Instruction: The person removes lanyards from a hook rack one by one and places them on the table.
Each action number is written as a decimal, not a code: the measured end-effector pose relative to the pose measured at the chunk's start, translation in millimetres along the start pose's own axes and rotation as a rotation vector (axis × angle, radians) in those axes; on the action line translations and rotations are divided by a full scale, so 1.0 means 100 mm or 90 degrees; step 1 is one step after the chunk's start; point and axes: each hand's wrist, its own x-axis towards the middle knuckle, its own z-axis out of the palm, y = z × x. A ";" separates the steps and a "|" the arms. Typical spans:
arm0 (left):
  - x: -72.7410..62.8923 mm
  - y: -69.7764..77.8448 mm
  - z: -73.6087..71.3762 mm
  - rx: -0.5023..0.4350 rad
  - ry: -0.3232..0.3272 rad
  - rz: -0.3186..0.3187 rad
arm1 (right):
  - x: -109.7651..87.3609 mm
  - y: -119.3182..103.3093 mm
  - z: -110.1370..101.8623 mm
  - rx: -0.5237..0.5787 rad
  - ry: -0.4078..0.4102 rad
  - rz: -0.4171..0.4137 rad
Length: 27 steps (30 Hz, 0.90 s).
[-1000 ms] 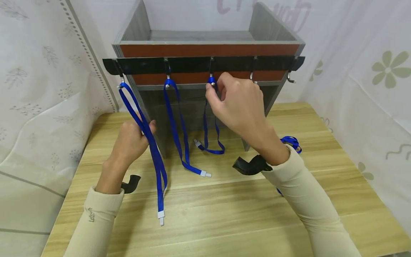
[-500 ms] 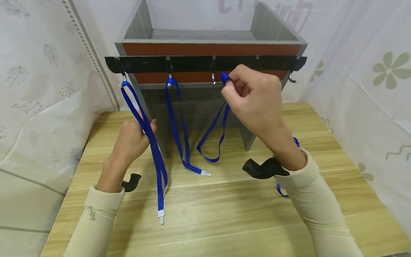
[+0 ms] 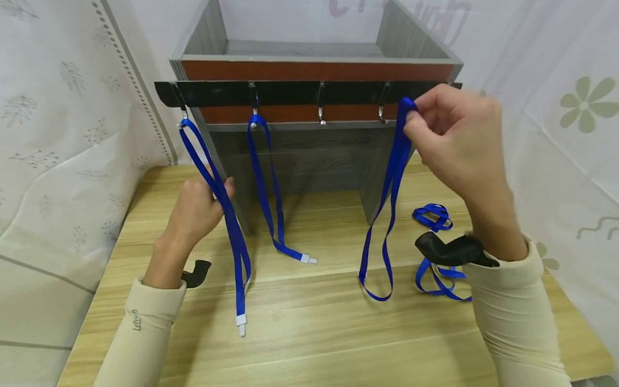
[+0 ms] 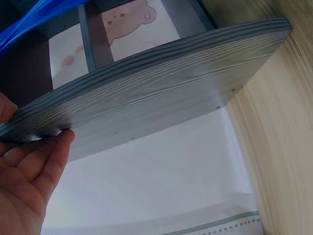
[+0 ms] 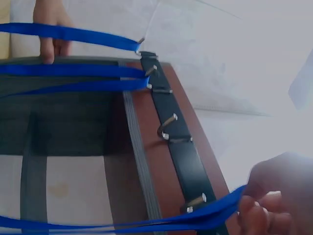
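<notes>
My right hand [image 3: 459, 140] pinches the top of a blue lanyard [image 3: 399, 153] between thumb and fingers, in front of the right part of a black hook rail [image 3: 290, 94]. The lanyard's two strands hang down in a loop toward the table. My left hand [image 3: 193, 212] holds the left side panel [image 4: 146, 93] of a grey wooden shelf, thumb on one face and fingers on the other. Two more blue lanyards hang from the rail: one [image 3: 232, 236] on the leftmost hook, one [image 3: 263, 183] on the second. The middle hook [image 3: 321, 114] and the one right of it hold nothing.
Loose blue lanyards [image 3: 432, 216] lie on the wooden table [image 3: 309, 333] at the right, partly behind my right wrist. The grey shelf [image 3: 314, 60] stands at the back, with a brown front strip [image 3: 314, 70] behind the rail. Patterned cloth surrounds the table.
My right hand has taken the lanyard off the middle hook and carried it to the right. Its lower loop has swung right with it. The left hand stays on the panel.
</notes>
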 end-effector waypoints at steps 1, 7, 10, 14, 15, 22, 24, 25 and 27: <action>0.00 0.00 0.00 0.000 0.000 0.000 | -0.02 0.02 -0.02 -0.006 -0.015 0.002; -0.01 0.00 -0.01 -0.005 0.001 -0.012 | -0.07 0.10 -0.06 -0.038 -0.074 0.024; -0.01 0.00 0.00 -0.005 0.002 -0.011 | -0.08 0.16 -0.06 -0.056 -0.094 0.029; -0.01 0.00 0.01 -0.003 0.004 -0.007 | -0.15 0.27 -0.03 -0.065 -0.157 0.022; -0.01 0.00 0.01 -0.003 0.005 -0.005 | -0.17 0.29 -0.02 -0.055 -0.178 0.014; 0.00 0.01 0.02 -0.002 0.010 0.002 | -0.32 0.39 -0.02 0.118 -0.356 0.012; 0.00 0.01 0.01 -0.003 0.010 -0.001 | -0.34 0.42 -0.03 0.178 -0.404 0.020; 0.00 0.01 0.01 -0.003 0.010 -0.002 | -0.36 0.43 -0.03 0.200 -0.425 0.022; 0.00 0.01 0.01 -0.004 0.009 -0.005 | -0.38 0.48 -0.04 0.248 -0.465 0.022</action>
